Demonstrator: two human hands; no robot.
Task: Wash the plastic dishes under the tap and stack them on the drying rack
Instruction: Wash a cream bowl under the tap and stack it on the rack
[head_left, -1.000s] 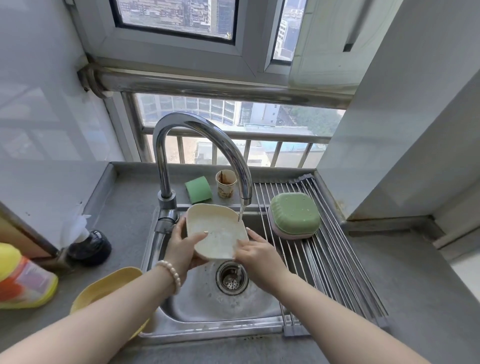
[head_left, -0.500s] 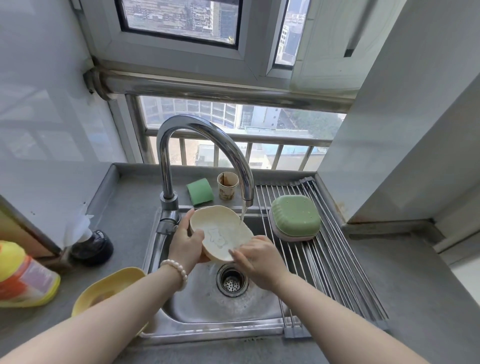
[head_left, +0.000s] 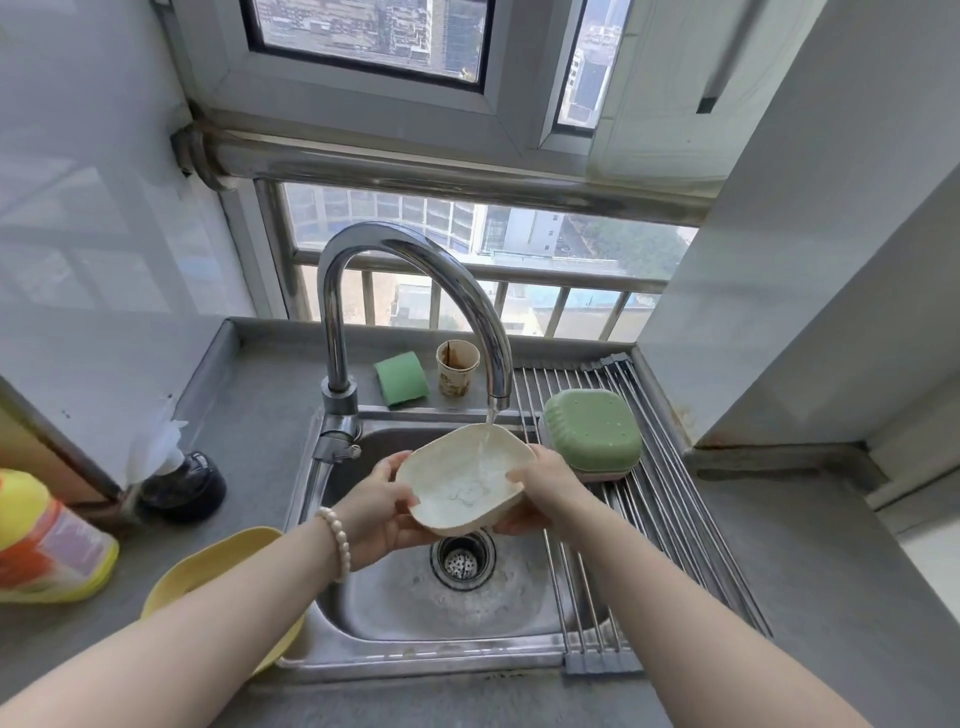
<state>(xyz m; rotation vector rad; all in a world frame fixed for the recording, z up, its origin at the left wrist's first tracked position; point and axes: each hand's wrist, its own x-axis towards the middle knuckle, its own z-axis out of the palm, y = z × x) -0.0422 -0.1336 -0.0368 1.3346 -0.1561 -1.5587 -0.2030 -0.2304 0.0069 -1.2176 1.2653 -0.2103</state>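
The yellow bottle (head_left: 44, 540) is cut by the left edge. The left forearm covers part of the yellow dish (head_left: 218, 566). The paper cup's (head_left: 457, 368) print is unreadable.

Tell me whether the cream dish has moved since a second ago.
Yes. The cream dish has shifted right, under the tap spout: the stream that fell past its right edge now lands inside it.

Bright, diffuse daylight enters through the window (head_left: 467, 244); shadows soft. Glare on the tap (head_left: 415, 260) (chrome). Wide-angle distortion bends frame edges.
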